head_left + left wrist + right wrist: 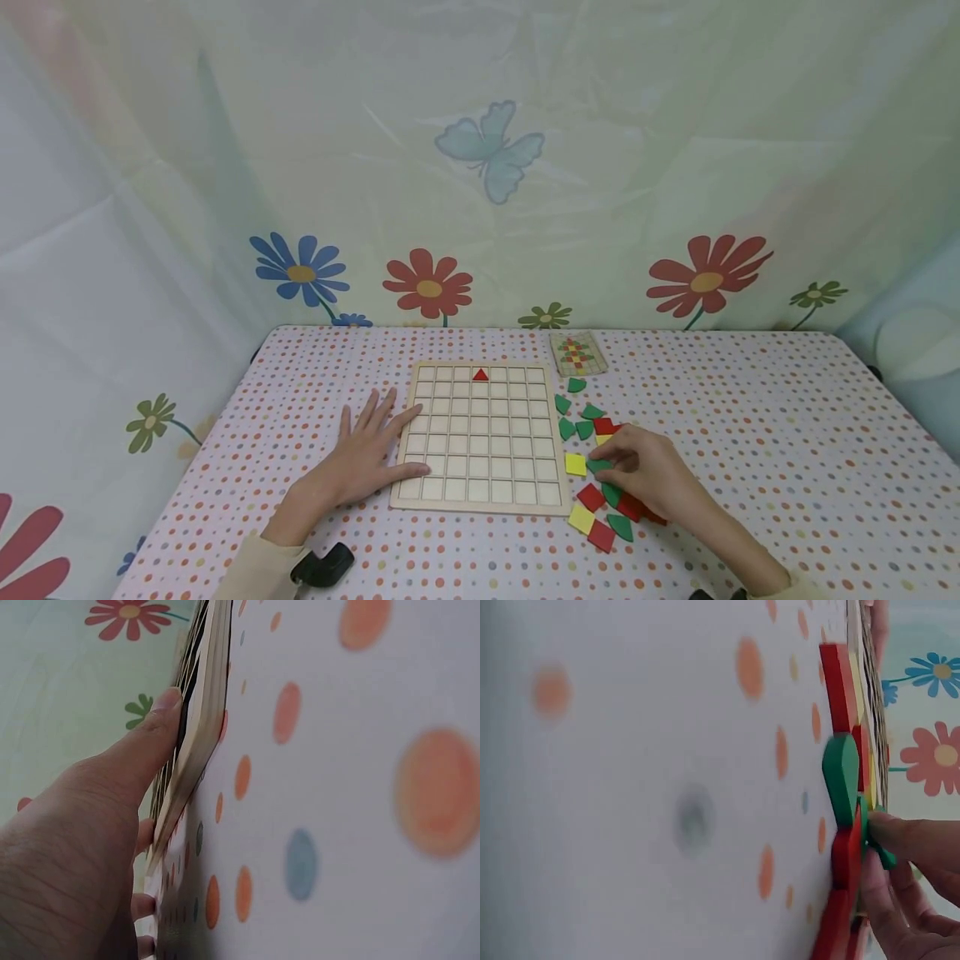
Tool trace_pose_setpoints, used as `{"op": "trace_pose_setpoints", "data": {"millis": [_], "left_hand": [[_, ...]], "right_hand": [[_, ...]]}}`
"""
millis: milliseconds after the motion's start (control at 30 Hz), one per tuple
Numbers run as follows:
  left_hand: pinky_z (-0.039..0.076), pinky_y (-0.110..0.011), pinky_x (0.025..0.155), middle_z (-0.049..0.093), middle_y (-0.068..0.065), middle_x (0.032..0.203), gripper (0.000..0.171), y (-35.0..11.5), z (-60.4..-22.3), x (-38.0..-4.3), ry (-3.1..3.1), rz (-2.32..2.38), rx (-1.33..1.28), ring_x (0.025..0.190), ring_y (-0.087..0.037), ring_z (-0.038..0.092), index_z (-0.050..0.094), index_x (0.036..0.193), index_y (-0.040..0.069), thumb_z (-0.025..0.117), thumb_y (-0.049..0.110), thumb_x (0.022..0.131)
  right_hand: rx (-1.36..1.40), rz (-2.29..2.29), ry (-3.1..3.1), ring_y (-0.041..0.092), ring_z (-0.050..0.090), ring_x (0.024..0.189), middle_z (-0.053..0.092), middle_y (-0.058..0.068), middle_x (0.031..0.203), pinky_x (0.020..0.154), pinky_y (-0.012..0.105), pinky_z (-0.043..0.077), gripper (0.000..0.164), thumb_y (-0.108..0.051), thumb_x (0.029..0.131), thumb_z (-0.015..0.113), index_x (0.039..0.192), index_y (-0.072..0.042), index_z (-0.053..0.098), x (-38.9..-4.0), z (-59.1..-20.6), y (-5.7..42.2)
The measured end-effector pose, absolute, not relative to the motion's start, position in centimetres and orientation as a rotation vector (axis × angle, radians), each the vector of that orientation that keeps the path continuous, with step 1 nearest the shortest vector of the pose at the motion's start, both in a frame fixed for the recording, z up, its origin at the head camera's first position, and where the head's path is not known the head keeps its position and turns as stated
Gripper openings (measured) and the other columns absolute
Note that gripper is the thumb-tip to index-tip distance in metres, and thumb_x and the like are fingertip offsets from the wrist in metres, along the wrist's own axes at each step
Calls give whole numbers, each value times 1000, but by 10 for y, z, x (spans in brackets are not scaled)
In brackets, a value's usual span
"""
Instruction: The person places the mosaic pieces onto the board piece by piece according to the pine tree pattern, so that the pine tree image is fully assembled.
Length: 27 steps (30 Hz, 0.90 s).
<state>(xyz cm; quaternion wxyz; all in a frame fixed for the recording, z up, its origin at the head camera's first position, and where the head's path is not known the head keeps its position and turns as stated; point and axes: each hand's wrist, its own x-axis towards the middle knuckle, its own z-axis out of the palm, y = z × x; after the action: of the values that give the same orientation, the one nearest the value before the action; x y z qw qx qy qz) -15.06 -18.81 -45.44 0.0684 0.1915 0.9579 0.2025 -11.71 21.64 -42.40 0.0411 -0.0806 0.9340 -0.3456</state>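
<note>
A wooden grid board (480, 507) lies mid-table, with a red triangle tile (481, 376) in its top row. My left hand (372, 454) rests at the board's left edge, fingers spread, its thumb (154, 724) on the frame. To the right of the board, my right hand (648, 468) pinches a green quarter-circle-like tile (597, 466) between thumb and fingers. Loose tiles lie around and under that hand: a yellow square (575, 464), a red square (591, 497), and several green ones such as a green tile (620, 527). The right hand partly hides some red tiles (840, 855).
Behind the loose tiles, a small pattern card (578, 354) lies near the board's top right corner. A dotted cloth (780, 433) covers the table. A flowered curtain (585, 250) hangs at the back.
</note>
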Motion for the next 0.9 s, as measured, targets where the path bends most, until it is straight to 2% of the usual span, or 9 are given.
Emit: {"op": "trace_pose_setpoints", "data": {"millis": [333, 533, 700, 900], "left_hand": [[-7, -77, 117, 11, -21, 173, 90, -188, -450, -149, 2880, 630, 593, 159, -47, -1, 38, 164, 20, 66, 67, 93], [-6, -77, 117, 12, -22, 173, 90, -189, -449, -148, 2875, 629, 585, 159, -47, 0, 37, 164, 20, 65, 67, 93], [-8, -77, 117, 10, -22, 173, 90, -189, -450, -148, 2873, 638, 590, 159, -46, -2, 37, 164, 20, 65, 67, 93], [-9, -76, 118, 10, -20, 174, 90, -188, -453, -149, 2882, 628, 594, 159, -44, -3, 37, 164, 22, 65, 69, 92]], "right_hand": [[-179, -1358, 2715, 17, 67, 82, 73, 7, 105, 71, 22, 58, 22, 1, 83, 86, 104, -2, 79, -111, -433, 225], [-167, -1425, 2689, 18, 70, 81, 75, 8, 100, 71, 22, 60, 22, 1, 83, 86, 104, 2, 78, -110, -432, 224], [-107, -1428, 2681, 18, 69, 78, 75, 7, 99, 70, 22, 59, 21, -3, 84, 86, 104, 0, 78, -109, -429, 225], [-145, -1465, 2721, 16, 73, 83, 75, 9, 103, 71, 23, 59, 20, -4, 87, 84, 106, -2, 79, -110, -426, 225]]}}
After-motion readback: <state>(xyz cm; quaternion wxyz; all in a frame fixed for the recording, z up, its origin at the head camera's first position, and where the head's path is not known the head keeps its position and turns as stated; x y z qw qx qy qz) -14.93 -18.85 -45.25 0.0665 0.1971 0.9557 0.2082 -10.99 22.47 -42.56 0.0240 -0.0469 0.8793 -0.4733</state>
